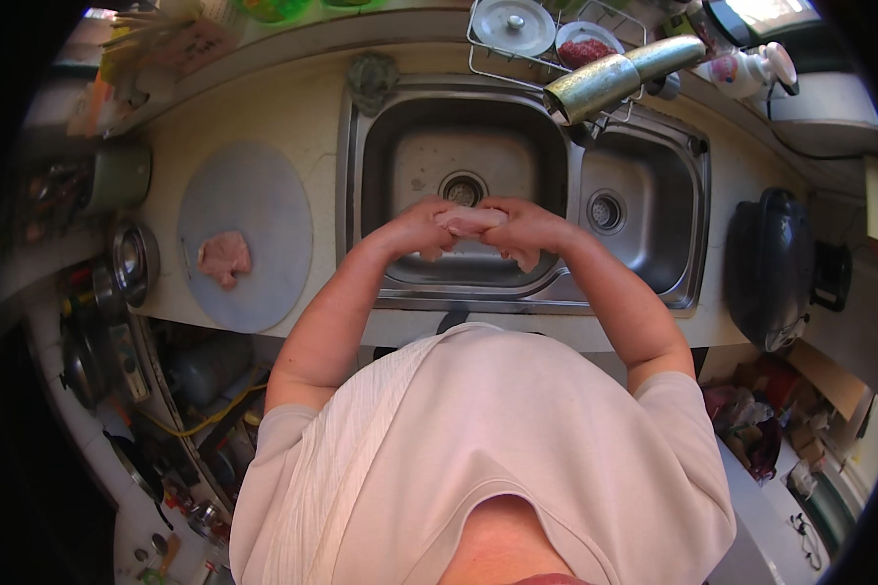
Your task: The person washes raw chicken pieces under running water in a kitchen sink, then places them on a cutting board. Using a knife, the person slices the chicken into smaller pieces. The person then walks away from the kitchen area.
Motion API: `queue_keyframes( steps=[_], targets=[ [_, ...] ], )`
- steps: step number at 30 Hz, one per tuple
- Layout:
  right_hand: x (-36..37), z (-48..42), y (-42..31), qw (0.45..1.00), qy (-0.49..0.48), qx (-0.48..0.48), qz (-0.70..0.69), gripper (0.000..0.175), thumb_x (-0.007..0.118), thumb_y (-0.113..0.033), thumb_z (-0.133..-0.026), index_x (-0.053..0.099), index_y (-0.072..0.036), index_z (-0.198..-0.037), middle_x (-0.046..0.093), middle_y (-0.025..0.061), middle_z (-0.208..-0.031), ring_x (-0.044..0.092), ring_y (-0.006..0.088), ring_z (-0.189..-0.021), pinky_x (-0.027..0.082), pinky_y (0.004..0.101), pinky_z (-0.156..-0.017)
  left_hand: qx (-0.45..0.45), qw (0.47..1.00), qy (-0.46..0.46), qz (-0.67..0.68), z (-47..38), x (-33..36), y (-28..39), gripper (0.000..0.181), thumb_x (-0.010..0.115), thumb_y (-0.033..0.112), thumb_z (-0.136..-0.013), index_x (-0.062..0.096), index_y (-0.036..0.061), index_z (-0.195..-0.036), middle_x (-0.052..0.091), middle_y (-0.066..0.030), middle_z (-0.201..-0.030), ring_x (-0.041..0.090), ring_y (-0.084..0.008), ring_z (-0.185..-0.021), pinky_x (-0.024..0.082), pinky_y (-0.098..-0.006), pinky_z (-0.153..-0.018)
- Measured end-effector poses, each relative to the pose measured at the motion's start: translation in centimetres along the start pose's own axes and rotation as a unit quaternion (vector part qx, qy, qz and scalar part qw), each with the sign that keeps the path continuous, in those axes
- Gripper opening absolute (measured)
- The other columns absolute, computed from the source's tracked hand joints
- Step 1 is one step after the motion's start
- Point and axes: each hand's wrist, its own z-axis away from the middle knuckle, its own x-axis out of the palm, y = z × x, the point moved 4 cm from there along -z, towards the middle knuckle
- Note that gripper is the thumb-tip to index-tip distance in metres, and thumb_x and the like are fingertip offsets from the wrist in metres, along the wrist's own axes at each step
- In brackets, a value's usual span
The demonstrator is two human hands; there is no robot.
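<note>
Over the larger basin of a steel double sink [527, 300], my left hand [423, 225] and my right hand [525, 221] grip a pale pink piece of raw meat [471, 221]. The meat stretches between both fists, and loose ends of it hang below each one. Behind the hands, the basin's drain strainer [462, 191] is partly covered. Another piece of raw meat [224, 258] lies on a round, pale cutting board [263, 190] to the left of the sink.
A dish rack [475, 62] behind the sink holds a lidded dish [513, 28] and a bowl of red food [587, 51]. The metal faucet [593, 88] juts over the basins. A green cloth [372, 82] lies at the sink's back corner. Metal bowls [133, 265] stand left; a dark, rounded object [770, 270] stands right.
</note>
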Motion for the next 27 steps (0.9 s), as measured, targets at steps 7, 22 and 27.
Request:
queue_keyframes(
  steps=[7, 22, 27],
  targets=[
    [-3.2, -0.6, 1.9, 0.995, -0.010, 0.008, -0.101, 0.033, 0.064, -0.036, -0.088, 0.063, -0.013, -0.111, 0.057, -0.0045, -0.079, 0.045, 0.0032, -0.059, 0.034, 0.0185, -0.051, 0.053, 0.935, -0.085, 0.340, 0.9, -0.8, -2.5, 0.052, 0.067, 0.008, -0.082, 0.049, 0.0040, -0.131, 0.060, -0.0089, -0.121, 0.063, -0.0192, -0.099, 0.053, -0.0307, -0.083],
    [-0.8, -1.2, 1.5, 0.941, 0.150, -0.153, -0.262, 0.050, 0.057, -0.044, -0.095, 0.062, -0.001, -0.120, 0.066, 0.0075, -0.111, 0.063, 0.0144, -0.101, 0.049, 0.0285, -0.089, 0.098, 0.767, 0.089, 0.628, -2.4, 1.1, -3.7, 0.053, 0.050, 0.054, -0.095, 0.055, 0.0098, -0.125, 0.061, -0.0069, -0.121, 0.057, -0.0235, -0.115, 0.045, -0.0391, -0.100],
    [-1.2, -1.9, 3.3, 0.905, 0.191, -0.039, -0.378, 0.045, 0.069, -0.039, -0.088, 0.065, -0.002, -0.114, 0.067, 0.0075, -0.104, 0.064, 0.0142, -0.094, 0.050, 0.0273, -0.081, 0.085, 0.720, 0.046, 0.688, -1.3, 3.3, -1.1, 0.043, 0.055, 0.043, -0.095, 0.055, 0.0112, -0.125, 0.060, -0.0068, -0.125, 0.056, -0.0240, -0.117, 0.043, -0.0397, -0.103]
  ],
)
